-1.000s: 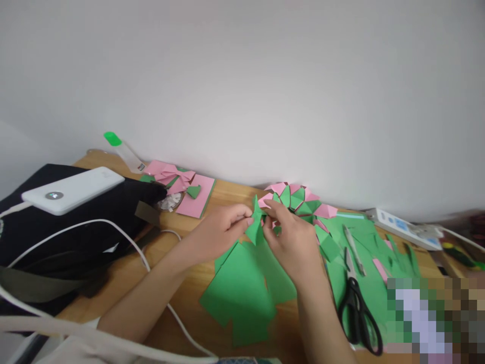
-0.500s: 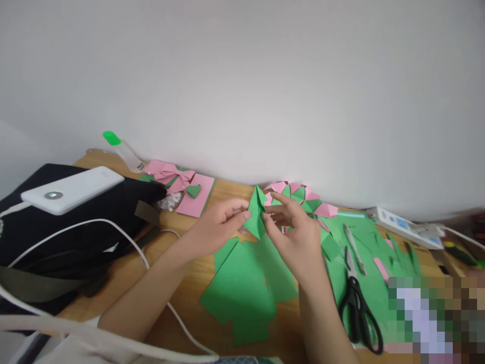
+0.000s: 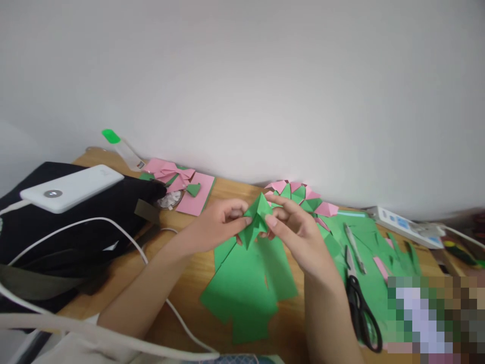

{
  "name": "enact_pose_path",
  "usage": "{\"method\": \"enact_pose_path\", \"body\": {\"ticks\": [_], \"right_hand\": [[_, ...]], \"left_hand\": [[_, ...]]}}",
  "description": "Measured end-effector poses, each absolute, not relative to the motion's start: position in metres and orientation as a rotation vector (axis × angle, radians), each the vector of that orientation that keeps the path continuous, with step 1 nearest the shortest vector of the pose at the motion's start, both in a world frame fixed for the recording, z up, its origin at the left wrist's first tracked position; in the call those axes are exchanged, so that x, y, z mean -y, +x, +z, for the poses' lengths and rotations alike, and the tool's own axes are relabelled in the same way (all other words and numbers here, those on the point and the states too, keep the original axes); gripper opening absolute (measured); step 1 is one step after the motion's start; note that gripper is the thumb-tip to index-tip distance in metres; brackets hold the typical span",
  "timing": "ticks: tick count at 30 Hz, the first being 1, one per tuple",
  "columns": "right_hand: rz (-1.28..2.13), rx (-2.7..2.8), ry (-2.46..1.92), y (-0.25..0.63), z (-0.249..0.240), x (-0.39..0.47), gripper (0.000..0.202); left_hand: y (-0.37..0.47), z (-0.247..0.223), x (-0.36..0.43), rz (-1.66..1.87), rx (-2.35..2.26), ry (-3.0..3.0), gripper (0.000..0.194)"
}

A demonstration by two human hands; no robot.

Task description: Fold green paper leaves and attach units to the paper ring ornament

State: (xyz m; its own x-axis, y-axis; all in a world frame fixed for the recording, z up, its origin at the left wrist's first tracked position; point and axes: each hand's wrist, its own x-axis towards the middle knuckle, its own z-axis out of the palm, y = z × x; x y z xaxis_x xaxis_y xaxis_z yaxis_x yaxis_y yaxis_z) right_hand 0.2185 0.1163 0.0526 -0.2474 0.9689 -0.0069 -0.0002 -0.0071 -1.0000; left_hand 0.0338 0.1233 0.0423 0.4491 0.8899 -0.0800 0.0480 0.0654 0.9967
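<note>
Between my two hands a folded green paper [image 3: 258, 216] stands with its point up and its flaps spread. My left hand [image 3: 217, 225] pinches its left side between thumb and fingers. On the right edge, the thumb and fingers of my right hand [image 3: 293, 227] grip the same piece. Below them, several flat green sheets [image 3: 246, 293] overlap on the wooden table [image 3: 182, 278]. Just behind my right hand lies a ring of folded pink and green pieces [image 3: 299, 194], partly hidden by it.
Black-handled scissors [image 3: 359, 313] and a cutter [image 3: 355, 247] lie on green paper at the right, near a power strip [image 3: 401, 225]. At left, a white power bank [image 3: 71, 188] rests on a black bag [image 3: 76, 232]. Pink paper [image 3: 200, 197] and a glue bottle [image 3: 127, 154] sit behind.
The folded green paper has turned and its flaps have spread wider. My right hand has closed in on it, its thumb now on the front of the right flap.
</note>
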Motion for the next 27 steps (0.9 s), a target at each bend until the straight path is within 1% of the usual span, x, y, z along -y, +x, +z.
{"method": "enact_pose_path", "body": {"ticks": [2, 4, 11, 13, 16, 17, 20, 23, 25, 27], "right_hand": [[1.458, 1.387, -1.079, 0.2196, 0.0522, -0.1175, 0.029], [1.510, 1.404, -1.058, 0.2199, 0.0512, -0.1180, 0.020], [1.578, 1.313, -1.077, 0.2179, 0.0519, -0.1190, 0.023], [1.556, 1.306, -1.095, 0.2179, 0.0525, -0.1190, 0.023], [1.532, 1.317, -1.117, 0.2182, 0.0522, -0.1182, 0.024], [1.530, 1.324, -1.121, 0.2182, 0.0518, -0.1179, 0.025], [1.504, 1.358, -1.129, 0.2183, 0.0504, -0.1176, 0.027], [1.362, 1.367, -1.134, 0.2183, 0.0483, -0.1188, 0.023], [1.266, 1.359, -1.148, 0.2184, 0.0466, -0.1197, 0.024], [1.248, 1.362, -1.168, 0.2188, 0.0455, -0.1201, 0.020]], "left_hand": [[0.0329, 0.0426, -0.1227, 0.825, -0.921, 1.388, 0.008], [0.0333, 0.0444, -0.1225, 0.868, -0.937, 1.394, 0.011], [0.0340, 0.0494, -0.1218, 0.972, -0.945, 1.384, 0.011], [0.0336, 0.0482, -0.1211, 0.952, -0.933, 1.376, 0.016], [0.0337, 0.0466, -0.1198, 0.906, -0.958, 1.352, 0.032], [0.0340, 0.0466, -0.1195, 0.902, -0.970, 1.350, 0.035], [0.0346, 0.0480, -0.1187, 0.905, -0.962, 1.392, 0.026], [0.0343, 0.0506, -0.1182, 0.876, -0.951, 1.441, 0.021], [0.0338, 0.0516, -0.1182, 0.842, -0.990, 1.492, 0.019], [0.0335, 0.0515, -0.1185, 0.808, -1.039, 1.539, 0.011]]}}
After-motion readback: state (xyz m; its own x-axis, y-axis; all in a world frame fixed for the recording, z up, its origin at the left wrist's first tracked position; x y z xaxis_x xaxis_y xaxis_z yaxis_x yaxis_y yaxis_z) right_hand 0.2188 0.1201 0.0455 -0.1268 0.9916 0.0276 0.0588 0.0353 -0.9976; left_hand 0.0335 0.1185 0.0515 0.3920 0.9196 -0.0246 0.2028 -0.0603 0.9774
